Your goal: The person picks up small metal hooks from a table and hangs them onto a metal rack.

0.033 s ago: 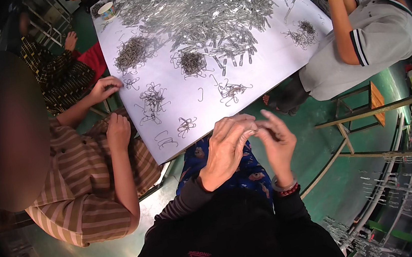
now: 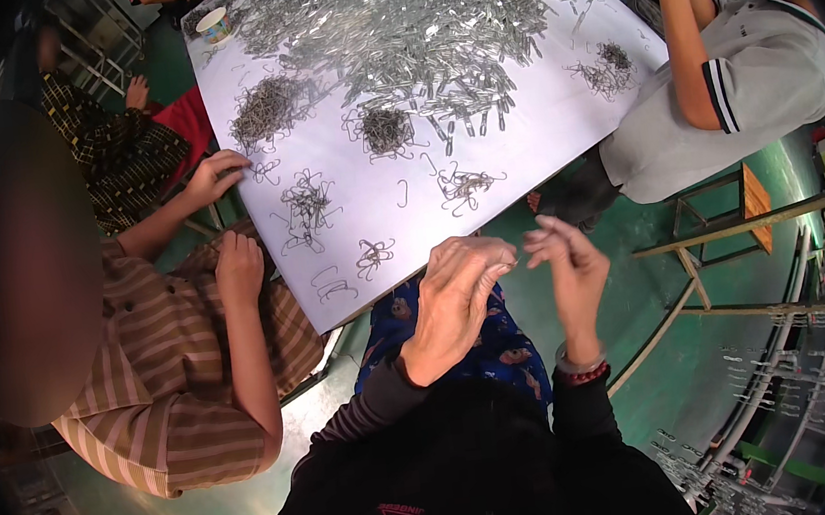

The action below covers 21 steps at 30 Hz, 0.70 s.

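My left hand [image 2: 458, 291] is raised just past the near edge of the white table [image 2: 365, 184]. Its thumb and fingers are pressed together, and whatever they hold is too small or hidden to make out. To its right, a short gap away, my right hand [image 2: 572, 266] is loosely curled with fingers apart and nothing visible in it. Closest on the table are a small cluster of bent wire hooks [image 2: 373, 255], a looser heap of hooks [image 2: 468, 187] and a single wire hook [image 2: 403, 193].
A large spread of shiny metal clips [image 2: 409, 32] covers the far half of the table, beside a paper cup [image 2: 214, 25]. A co-worker in a striped shirt [image 2: 184, 382] sits at left, another in a grey shirt [image 2: 717, 95] at right. A metal rack [image 2: 780, 309] stands at right.
My right hand has moved right, away from my left hand, and its fingers have come apart from it. My left hand has stayed nearly in place.
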Each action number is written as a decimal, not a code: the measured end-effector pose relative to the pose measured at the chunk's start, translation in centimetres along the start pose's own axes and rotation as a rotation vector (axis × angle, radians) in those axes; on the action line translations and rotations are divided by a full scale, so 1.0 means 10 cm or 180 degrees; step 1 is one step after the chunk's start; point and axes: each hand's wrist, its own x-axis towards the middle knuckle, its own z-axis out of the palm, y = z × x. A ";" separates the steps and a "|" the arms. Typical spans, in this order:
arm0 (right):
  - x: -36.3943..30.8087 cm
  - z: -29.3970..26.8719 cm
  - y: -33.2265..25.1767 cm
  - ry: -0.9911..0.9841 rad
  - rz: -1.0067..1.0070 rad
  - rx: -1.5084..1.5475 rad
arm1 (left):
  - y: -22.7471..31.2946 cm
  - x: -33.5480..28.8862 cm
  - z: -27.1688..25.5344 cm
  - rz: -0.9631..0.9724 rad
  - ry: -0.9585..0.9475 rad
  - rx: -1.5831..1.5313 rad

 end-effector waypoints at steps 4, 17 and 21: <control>0.89 -0.18 0.38 -0.0127 0.0165 -0.0649 | -0.03 0.05 0.08 0.0087 0.0025 -0.0008; 2.42 0.23 1.39 -0.0487 0.0546 -0.3128 | -0.07 0.15 0.25 -0.0296 0.0046 -0.0160; 1.66 -0.10 0.84 -0.0979 0.0819 0.0177 | -0.04 0.11 0.25 -0.0518 0.0020 -0.0412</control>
